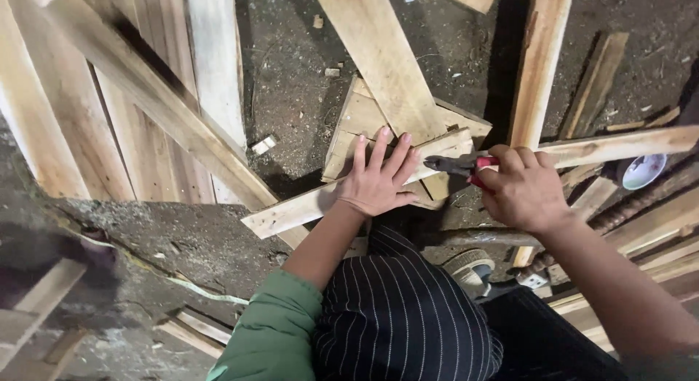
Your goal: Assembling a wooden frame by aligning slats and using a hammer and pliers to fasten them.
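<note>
While I look down from the head camera, I see my left hand (378,179) lying flat and open on a pale wood plank (313,205), fingers spread, pressing it down. My right hand (520,186) is closed tight around the red handles of a pair of pliers (455,164), and the dark tip sits at the right end of that plank, just beside my left fingertips. I think the tip could slip off and hit those fingers, because they are so near it. The plank lies on top of other loose boards (378,68), so it could tip or slide if I pull hard. The wood looks rough, and a splinter could poke my flat hand. A white bowl (644,170) sits to the right on the dirt floor (291,82), and a jerk that way might knock it. I cannot see what the tip is biting; if there is a nail, it is too small to make out. My knee in striped cloth (400,308) hides the near edge of the plank and the floor below it. The far boards are cut off at the top.
</note>
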